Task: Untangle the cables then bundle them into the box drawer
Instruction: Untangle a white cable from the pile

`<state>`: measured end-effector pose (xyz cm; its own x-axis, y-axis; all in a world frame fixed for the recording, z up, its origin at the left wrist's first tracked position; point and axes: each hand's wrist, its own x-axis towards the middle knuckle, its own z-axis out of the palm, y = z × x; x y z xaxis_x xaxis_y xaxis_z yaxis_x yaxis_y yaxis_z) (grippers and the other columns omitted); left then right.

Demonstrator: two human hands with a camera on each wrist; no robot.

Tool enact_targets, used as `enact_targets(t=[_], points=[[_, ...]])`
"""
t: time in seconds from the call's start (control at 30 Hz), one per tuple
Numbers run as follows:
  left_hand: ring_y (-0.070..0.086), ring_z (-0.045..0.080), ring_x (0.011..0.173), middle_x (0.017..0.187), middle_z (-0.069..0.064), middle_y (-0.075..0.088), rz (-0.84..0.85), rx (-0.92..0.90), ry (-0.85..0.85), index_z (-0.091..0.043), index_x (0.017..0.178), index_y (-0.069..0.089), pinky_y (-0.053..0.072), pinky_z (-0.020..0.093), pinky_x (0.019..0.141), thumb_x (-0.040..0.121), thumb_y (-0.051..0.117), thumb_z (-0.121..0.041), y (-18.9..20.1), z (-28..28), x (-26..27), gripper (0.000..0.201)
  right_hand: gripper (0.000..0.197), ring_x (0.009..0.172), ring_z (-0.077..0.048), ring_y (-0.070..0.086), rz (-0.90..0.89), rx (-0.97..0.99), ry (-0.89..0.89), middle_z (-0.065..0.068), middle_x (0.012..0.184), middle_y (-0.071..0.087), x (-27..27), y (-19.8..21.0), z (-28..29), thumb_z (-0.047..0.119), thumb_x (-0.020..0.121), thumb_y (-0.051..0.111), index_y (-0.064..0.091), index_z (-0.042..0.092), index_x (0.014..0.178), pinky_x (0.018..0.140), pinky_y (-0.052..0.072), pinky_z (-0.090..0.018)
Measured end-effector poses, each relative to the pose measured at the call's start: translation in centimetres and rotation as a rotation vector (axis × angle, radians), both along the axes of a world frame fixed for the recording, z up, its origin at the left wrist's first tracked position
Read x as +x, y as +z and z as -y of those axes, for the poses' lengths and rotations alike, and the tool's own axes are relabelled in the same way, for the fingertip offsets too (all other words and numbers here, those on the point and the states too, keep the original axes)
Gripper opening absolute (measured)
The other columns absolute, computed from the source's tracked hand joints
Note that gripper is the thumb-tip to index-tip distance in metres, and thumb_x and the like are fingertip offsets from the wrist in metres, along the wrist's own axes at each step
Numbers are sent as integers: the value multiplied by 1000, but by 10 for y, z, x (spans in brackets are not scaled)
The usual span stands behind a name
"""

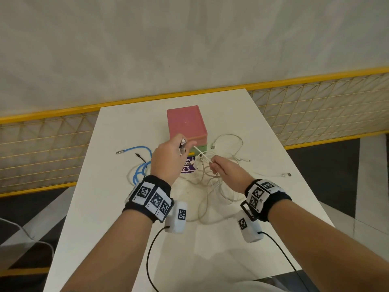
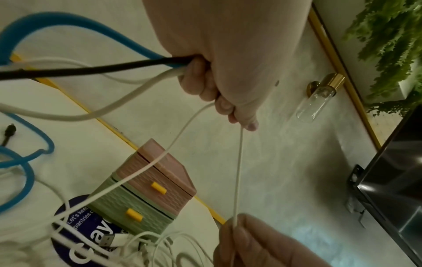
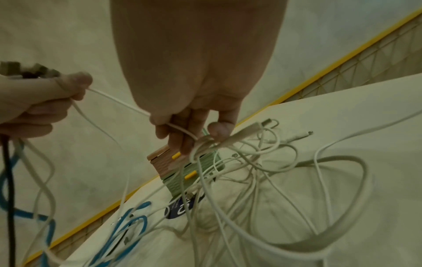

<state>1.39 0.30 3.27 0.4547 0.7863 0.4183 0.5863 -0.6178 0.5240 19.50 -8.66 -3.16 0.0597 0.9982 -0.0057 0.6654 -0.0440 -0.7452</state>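
Observation:
A two-drawer box (image 1: 186,123), pink over green with yellow handles (image 2: 158,187), stands shut at the table's far middle. In front of it lies a tangle of white cables (image 1: 212,184). My left hand (image 1: 170,157) is raised before the box and grips the plug ends of a blue cable (image 2: 25,27), a black cable (image 2: 91,69) and white ones. My right hand (image 1: 223,169) pinches a thin white cable (image 1: 202,155) that runs taut up to the left hand (image 3: 41,101). The same white strand (image 2: 237,171) shows in the left wrist view.
The white table (image 1: 117,207) is narrow, with open floor on both sides. A yellow mesh railing (image 1: 42,148) runs behind it. A purple round sticker (image 1: 188,168) lies under the cables. Loose plugs lie at the left (image 1: 120,152) and right (image 1: 287,175).

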Motion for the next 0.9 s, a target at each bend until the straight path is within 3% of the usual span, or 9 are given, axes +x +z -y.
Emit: enact_targets(t=[0.2,0.3,0.4,0.47,0.53,0.6,0.63,0.73,0.9], points=[[45,22,50,55,-2,49,181,25,45,-12,87,61,41,34,51,91,60,-45,14,-2,-7,34,18,97,-12,59,19,-125,-8,6,104,62,9,-9,0,26,99,40,58,27,96,85,46,-30],[45,21,50,55,-6,46,214,15,65,-13,94,62,40,31,50,93,59,-43,21,-6,-8,30,22,95,-14,63,57,-94,-22,5,102,65,7,-4,-3,20,97,42,59,32,90,87,50,-37],[51,5,54,68,-15,51,-12,-21,-34,-27,127,54,39,19,52,96,54,-42,18,4,2,34,24,91,-14,64,35,-67,-30,5,97,67,0,5,-9,12,95,42,62,23,91,86,51,-37],[58,11,66,79,-13,58,-270,-81,-174,-34,136,47,42,25,59,95,51,-49,5,15,12,44,20,86,-15,61,15,13,0,1,92,65,-5,12,-13,7,92,44,63,15,92,82,51,-37],[62,21,79,84,-4,65,-405,-130,-196,-25,119,57,42,29,62,94,51,-51,-11,19,20,37,17,80,-19,58,8,74,41,-5,85,64,-5,14,-15,5,88,48,63,11,92,74,50,-38],[58,25,73,73,0,61,-363,-173,-156,-17,89,53,38,31,59,94,52,-50,-17,13,21,33,16,76,-15,58,-42,65,10,-7,85,65,-4,13,-11,6,88,52,61,12,100,72,49,-29],[54,24,68,67,-2,55,-343,-169,-151,-17,82,49,35,30,57,94,53,-49,-17,9,20,35,20,73,-9,58,-94,58,-35,-6,86,66,-3,14,-7,8,88,55,57,13,107,72,48,-21],[51,24,65,64,-2,50,-351,-120,-134,-14,82,54,32,29,56,93,54,-48,-17,1,18,36,38,67,-5,56,-221,-1,-108,-3,91,68,-1,20,-4,6,83,63,45,15,116,67,44,-10],[57,30,67,64,2,55,-251,-156,-43,-17,78,50,44,34,58,94,53,-46,-21,-1,19,33,45,68,-15,53,-92,4,-122,2,108,56,4,23,-13,-2,69,64,49,19,106,62,45,-21]])
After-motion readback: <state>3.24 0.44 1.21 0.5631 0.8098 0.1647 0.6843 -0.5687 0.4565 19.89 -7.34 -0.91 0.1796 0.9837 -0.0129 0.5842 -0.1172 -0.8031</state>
